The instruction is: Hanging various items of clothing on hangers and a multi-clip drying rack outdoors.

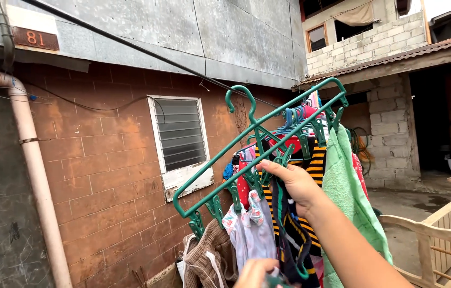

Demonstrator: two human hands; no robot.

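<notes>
My right hand (291,184) grips the middle of a green clip hanger rack (260,128) and holds it up tilted, its hook close under a black overhead wire (145,50). Several garments hang from its clips: a yellow-and-black striped piece (316,165), a light green towel (345,186), a small white floral piece (254,229), a brown garment (209,256) and red pieces (242,186). Only the fingertips of my left hand (253,273) show, at the bottom edge against the hanging clothes. Whether it holds anything is hidden.
A brown brick wall with a louvred window (180,133) stands behind the rack. A pale drainpipe (36,170) runs down at the left. A wooden railing or bench (449,224) is at the lower right, with a wet concrete yard and a block building beyond.
</notes>
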